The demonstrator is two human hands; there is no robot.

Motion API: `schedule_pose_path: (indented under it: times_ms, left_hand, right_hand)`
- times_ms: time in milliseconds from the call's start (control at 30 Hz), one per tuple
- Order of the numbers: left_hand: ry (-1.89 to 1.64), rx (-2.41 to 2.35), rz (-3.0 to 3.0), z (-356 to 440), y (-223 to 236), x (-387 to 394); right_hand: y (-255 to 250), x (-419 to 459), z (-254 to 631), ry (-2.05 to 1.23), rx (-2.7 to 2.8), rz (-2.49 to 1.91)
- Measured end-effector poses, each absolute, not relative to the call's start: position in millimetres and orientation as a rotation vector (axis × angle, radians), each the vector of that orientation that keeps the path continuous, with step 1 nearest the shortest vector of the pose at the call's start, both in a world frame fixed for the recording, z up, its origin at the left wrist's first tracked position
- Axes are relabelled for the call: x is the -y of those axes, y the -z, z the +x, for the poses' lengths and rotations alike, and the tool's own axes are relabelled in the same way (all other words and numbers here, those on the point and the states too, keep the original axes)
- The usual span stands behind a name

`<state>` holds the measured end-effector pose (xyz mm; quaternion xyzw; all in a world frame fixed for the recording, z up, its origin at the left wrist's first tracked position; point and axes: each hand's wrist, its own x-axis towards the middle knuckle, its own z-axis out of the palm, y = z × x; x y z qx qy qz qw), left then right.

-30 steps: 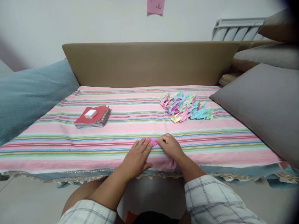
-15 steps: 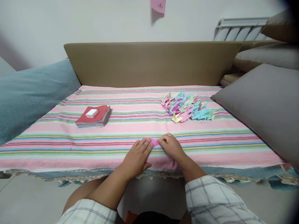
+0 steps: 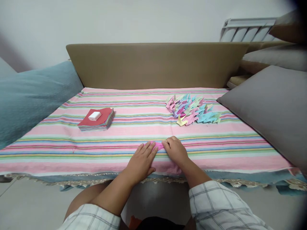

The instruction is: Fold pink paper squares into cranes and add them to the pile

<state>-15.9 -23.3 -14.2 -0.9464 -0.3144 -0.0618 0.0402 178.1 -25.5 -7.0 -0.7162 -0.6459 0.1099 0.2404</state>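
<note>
A small pink piece of paper [image 3: 158, 145] lies on the striped cloth [image 3: 134, 131] near its front edge. My left hand [image 3: 141, 161] lies flat on the cloth with its fingers stretched out, the fingertips pressing on the paper's left part. My right hand [image 3: 176, 150] is curled, its fingertips pinched on the paper's right end. Most of the paper is hidden under my fingers.
A stack of coloured paper squares [image 3: 96, 120] with a small white block [image 3: 94, 116] on top sits at the left. A pile of folded paper cranes [image 3: 192, 110] lies at the back right. Grey cushions [image 3: 268, 105] stand to the right, a blue-green cushion [image 3: 31, 95] to the left.
My hands stay on the pink paper with almost no movement; the view has tilted down slightly, so the pink note on the wall has left the frame.
</note>
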Motion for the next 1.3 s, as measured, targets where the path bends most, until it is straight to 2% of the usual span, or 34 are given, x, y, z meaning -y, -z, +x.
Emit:
schedule_pose_path:
  times_ms: [233,600,1033,1300]
  left_hand:
    - [0.206,0.967,-2.87,-14,17,25]
    - [0.203,0.984,-2.899,-14,18,25]
    - [0.204,0.977,-2.898,-14,17,25]
    - [0.212,1.004,-2.903,-13,19,25]
  right_hand:
    - [7,27,176,-0.229,1.788,-2.016]
    - [9,20,198,-0.509,1.736,-1.732]
    - [9,23,185,-0.252,1.824,-1.918]
    - [9,22,185,-0.236,1.835,-1.945]
